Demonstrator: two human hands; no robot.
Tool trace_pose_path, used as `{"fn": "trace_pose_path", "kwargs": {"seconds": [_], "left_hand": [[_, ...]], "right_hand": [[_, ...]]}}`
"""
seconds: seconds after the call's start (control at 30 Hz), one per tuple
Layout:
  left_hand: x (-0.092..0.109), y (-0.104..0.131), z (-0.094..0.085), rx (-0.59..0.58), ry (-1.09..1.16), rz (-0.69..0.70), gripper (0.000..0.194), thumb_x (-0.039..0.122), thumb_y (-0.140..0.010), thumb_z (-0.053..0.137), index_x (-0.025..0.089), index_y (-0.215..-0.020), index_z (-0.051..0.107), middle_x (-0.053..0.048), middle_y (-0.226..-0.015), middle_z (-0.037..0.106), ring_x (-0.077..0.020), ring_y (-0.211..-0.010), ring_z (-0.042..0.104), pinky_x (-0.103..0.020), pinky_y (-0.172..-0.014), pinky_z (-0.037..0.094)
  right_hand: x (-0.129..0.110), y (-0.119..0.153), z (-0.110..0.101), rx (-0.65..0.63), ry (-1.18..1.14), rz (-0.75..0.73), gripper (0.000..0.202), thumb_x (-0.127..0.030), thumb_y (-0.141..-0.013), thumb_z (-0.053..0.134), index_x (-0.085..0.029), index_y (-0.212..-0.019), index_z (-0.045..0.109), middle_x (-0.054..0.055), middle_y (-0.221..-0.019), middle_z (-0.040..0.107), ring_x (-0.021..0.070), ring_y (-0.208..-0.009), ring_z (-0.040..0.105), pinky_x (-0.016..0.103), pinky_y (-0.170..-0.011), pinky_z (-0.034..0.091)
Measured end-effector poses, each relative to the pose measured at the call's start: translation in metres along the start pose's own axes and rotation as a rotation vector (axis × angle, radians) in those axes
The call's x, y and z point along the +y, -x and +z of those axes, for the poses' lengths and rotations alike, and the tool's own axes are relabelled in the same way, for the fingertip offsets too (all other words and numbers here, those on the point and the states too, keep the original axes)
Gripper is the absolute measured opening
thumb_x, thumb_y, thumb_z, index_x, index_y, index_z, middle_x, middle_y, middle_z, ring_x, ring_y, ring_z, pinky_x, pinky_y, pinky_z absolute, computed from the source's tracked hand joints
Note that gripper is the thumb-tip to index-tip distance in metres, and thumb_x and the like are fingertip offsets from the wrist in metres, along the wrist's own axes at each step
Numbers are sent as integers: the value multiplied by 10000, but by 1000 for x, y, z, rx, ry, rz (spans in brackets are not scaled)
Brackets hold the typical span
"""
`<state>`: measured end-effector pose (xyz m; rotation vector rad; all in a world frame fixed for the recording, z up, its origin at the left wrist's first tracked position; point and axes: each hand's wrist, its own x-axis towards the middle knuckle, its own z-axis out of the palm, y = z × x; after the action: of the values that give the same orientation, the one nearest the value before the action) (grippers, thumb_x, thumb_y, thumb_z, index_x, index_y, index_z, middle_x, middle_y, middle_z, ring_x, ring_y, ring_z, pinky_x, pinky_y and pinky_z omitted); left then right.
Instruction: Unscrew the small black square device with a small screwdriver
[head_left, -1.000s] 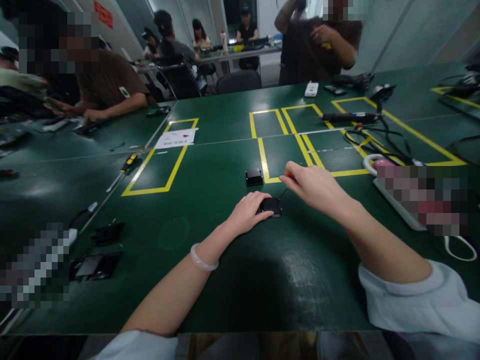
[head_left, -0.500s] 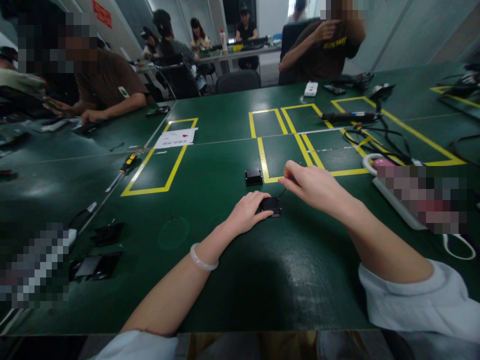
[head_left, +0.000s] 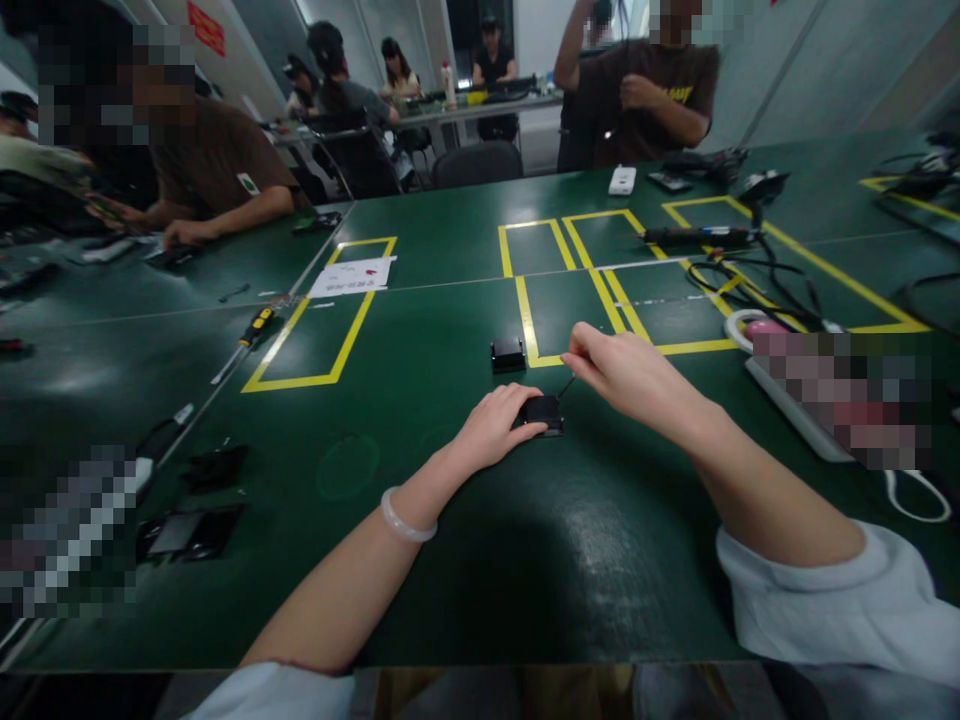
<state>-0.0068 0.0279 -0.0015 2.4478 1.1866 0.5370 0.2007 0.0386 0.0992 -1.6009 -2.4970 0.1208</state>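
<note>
Near the middle of the green table, my left hand point(head_left: 499, 425) is closed round the left side of a small black box-like part point(head_left: 541, 412), which lies on the tabletop. My right hand point(head_left: 619, 365) is pinched shut above and to the right of it. From those fingers a thin dark rod point(head_left: 567, 385) slants down to the part's upper right corner; its grip end is hidden in the hand. A second black box-like part point(head_left: 508, 353) sits just behind my left hand, touched by neither hand.
At left lie a yellow-black screwdriver point(head_left: 259, 326) and black pieces point(head_left: 193, 530). Yellow tape frames point(head_left: 529, 320) mark the table. A pen-shaped corded tool point(head_left: 697, 236) and a pale tray point(head_left: 799, 410) are at right. Co-workers sit across the table and at far left.
My right hand and the rod have shifted very slightly to the right; my left hand keeps its place on the part. The person at the back right has moved their arms.
</note>
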Motion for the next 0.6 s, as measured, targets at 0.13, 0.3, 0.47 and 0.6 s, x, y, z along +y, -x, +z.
{"fn": "trace_pose_path", "kwargs": {"seconds": [0.13,0.3,0.47,0.6], "left_hand": [[0,0,0,-1,-4,0,373,452,-906,532,205,-1185,505,-75,-1107,589,-246,-1009,550,-380,-878,451],[0,0,0,-3,5,-12,358,452,-907,528,214,-1174,510,-72,-1102,591,-245,-1003,555,-386,-879,453],[1,0,-1,1,3,-8,367,451,-905,532,211,-1180,506,-73,-1109,589,-246,-1013,553,-386,-882,453],[1,0,-1,-4,9,-7,363,447,-905,533,210,-1178,505,-70,-1109,591,-244,-1010,551,-384,-880,455]], "right_hand": [[-1,-1,0,9,35,18,238,-390,-955,354,-212,-965,511,48,-738,651,198,-692,598,268,-569,273],[-3,-2,1,12,73,47,268,-429,-954,350,-213,-968,509,52,-748,659,208,-694,599,269,-552,251],[-2,0,-1,-1,-36,7,186,-346,-949,373,-200,-991,482,45,-775,651,176,-671,575,263,-566,290],[2,1,0,31,-52,-8,155,-338,-925,425,-209,-964,503,30,-770,649,170,-676,568,261,-563,285]]}}
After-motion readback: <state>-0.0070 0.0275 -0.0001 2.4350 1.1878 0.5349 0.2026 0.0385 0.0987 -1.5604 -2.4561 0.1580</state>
